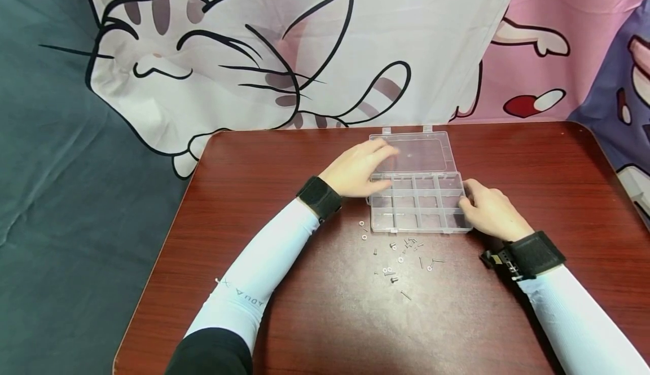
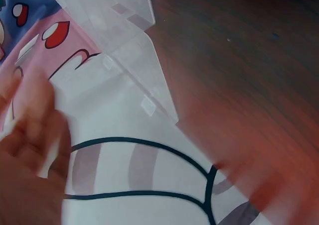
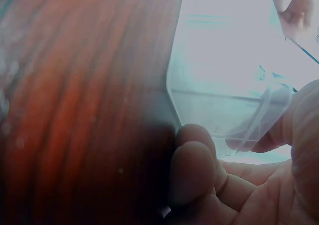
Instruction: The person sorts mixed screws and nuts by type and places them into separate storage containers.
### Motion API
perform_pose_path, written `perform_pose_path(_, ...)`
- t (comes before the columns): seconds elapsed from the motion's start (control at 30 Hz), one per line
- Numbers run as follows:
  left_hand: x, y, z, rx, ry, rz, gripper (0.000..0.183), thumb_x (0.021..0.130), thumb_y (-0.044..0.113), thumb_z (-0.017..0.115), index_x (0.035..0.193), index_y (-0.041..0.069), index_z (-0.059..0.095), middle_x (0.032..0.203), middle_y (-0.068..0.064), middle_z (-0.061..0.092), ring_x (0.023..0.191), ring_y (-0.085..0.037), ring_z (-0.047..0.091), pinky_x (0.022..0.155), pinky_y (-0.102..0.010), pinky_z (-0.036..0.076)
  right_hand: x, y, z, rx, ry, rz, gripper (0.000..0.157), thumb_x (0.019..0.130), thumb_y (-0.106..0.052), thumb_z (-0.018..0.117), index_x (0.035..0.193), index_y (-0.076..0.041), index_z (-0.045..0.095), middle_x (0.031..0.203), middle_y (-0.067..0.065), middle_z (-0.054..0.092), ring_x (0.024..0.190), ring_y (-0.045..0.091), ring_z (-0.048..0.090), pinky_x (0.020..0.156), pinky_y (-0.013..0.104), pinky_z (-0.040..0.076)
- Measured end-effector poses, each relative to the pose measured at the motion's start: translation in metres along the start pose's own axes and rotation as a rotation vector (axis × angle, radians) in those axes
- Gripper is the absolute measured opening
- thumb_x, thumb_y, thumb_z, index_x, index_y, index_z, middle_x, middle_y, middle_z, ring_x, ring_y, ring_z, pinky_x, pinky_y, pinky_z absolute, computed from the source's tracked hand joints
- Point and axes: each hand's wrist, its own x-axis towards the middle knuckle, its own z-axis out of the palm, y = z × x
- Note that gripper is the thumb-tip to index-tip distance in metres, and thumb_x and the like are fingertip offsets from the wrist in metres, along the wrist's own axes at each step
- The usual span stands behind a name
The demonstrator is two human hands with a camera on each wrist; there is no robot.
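A clear plastic compartment box [image 1: 421,230] lies on the table with its lid [image 1: 429,152] open and tipped to the back. My right hand [image 1: 493,212] grips the box's right side, and in the right wrist view the thumb and fingers pinch its wall. Over the left side of the lid and the back compartments is my left hand [image 1: 361,169], its fingers spread and nothing held. That hand [image 2: 35,150] is blurred in the left wrist view. In front of the box lie loose small screws [image 1: 406,295] and washers [image 1: 400,260].
The brown wooden table [image 1: 325,318] ends at a back edge just behind the lid. A curtain [image 1: 431,36] with cartoon cats hangs there. More washers [image 1: 364,237] lie beside the box's front left corner.
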Motion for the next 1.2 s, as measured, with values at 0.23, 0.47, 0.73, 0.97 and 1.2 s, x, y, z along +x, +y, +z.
perform_pose_path(0.23,-0.012,0.004,-0.001,0.024,-0.102,-0.048,0.118,0.081,0.081,0.063,0.168,0.02,0.013,0.176,-0.01,0.003,0.161,-0.033,0.017,0.128,-0.053,0.02,0.0,0.001,0.0,0.008,-0.002,0.001,0.041,0.098,-0.014,0.05,0.134,0.005,0.053,0.103,0.026,0.07,0.082,0.032,0.065,0.074,0.053,0.052)
perform_pose_path(0.47,-0.027,0.002,-0.002,0.03,-0.092,-0.025,0.115,0.08,0.079,0.067,0.166,0.017,0.023,0.173,-0.014,0.017,0.16,-0.028,0.023,0.128,-0.052,0.023,0.0,0.002,0.0,0.008,-0.008,0.002,0.041,0.099,-0.015,0.049,0.134,0.006,0.053,0.105,0.027,0.07,0.083,0.033,0.066,0.075,0.053,0.053)
perform_pose_path(0.73,-0.052,-0.016,-0.005,0.011,-0.073,-0.086,0.11,0.082,0.072,0.07,0.165,0.018,0.024,0.171,-0.016,0.024,0.157,-0.027,0.031,0.125,-0.049,0.029,-0.001,0.003,0.001,0.006,-0.004,-0.003,0.042,0.098,-0.015,0.049,0.135,0.006,0.052,0.105,0.027,0.07,0.083,0.032,0.066,0.073,0.051,0.052)
perform_pose_path(0.97,-0.074,-0.025,0.001,-0.026,-0.182,-0.177,0.095,0.084,0.061,0.074,0.161,0.02,0.036,0.168,-0.009,0.034,0.152,-0.025,0.039,0.12,-0.051,0.037,0.0,0.002,-0.001,0.007,-0.004,-0.007,0.041,0.099,-0.015,0.049,0.134,0.006,0.053,0.102,0.025,0.07,0.081,0.031,0.066,0.073,0.049,0.052)
perform_pose_path(1.2,-0.087,-0.026,0.011,-0.022,-0.239,-0.174,0.07,0.084,0.047,0.078,0.145,0.017,0.059,0.15,-0.003,0.053,0.135,-0.022,0.053,0.113,-0.041,0.044,0.0,0.001,-0.001,0.007,-0.002,-0.008,0.041,0.099,-0.015,0.051,0.134,0.005,0.053,0.102,0.025,0.071,0.082,0.032,0.066,0.074,0.051,0.051)
